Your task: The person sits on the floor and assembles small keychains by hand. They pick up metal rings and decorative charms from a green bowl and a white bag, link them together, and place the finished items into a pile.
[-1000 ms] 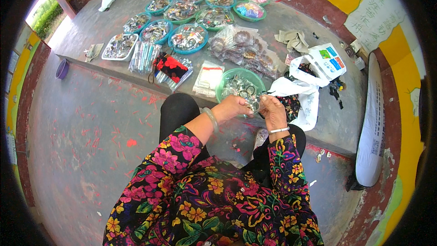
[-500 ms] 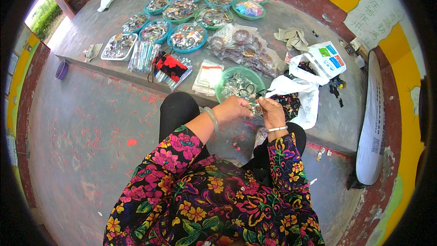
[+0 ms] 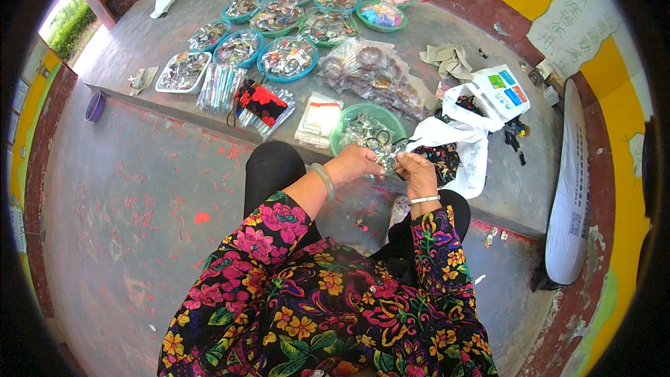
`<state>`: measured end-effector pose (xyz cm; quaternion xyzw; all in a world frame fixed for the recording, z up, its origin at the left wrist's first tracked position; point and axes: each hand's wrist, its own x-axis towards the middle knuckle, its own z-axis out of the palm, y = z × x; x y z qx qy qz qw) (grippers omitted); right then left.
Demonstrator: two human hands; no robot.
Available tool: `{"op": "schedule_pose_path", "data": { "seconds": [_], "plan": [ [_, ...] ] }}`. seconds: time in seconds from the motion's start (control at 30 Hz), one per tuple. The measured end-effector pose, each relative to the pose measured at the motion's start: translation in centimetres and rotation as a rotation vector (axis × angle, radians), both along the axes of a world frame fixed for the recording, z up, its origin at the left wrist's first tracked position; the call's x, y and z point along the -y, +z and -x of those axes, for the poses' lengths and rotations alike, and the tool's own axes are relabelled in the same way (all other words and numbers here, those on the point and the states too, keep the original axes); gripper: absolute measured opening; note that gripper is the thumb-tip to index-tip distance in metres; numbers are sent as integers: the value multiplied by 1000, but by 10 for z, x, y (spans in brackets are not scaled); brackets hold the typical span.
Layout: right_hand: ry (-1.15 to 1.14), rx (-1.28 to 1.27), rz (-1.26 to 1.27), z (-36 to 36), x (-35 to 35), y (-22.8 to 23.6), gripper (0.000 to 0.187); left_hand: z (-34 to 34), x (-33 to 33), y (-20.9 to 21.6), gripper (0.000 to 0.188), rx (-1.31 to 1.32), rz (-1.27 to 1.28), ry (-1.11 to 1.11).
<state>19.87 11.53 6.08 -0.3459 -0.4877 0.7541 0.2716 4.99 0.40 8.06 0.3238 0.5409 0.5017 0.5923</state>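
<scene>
Pinching a small, shiny, clear-looking packet [image 3: 386,160] between you in the head view, your left hand [image 3: 354,163] has its thumb and fingers closed on its left side and your right hand [image 3: 420,175] nips its right side with the fingertips, though its contents are too small to make out. You have that packet at the near rim of a round, green plastic basket [image 3: 403,120] of similar packets, which sits on a grey concrete ledge [image 3: 513,192] between flat, white-and-clear packets [image 3: 319,122] and an open, white plastic bag [image 3: 477,167] of dark items.
</scene>
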Motion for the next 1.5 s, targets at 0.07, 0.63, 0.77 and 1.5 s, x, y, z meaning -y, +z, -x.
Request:
{"op": "schedule_pose_path", "data": {
  "seconds": [0.07,0.63,0.77,1.5],
  "plan": [
    [-20,0,3,2,1,0,15,1,0,-5,11,3,-14,24],
    [-200,144,-102,-5,-8,15,23,4,22,-52,11,92,158,289],
    [-165,78,11,-9,-11,15,21,-2,16,-77,10,321,253,439],
    [-416,-1074,-1682,-43,59,256,23,97,-8,-223,13,166,196,1339]
  ]
}}
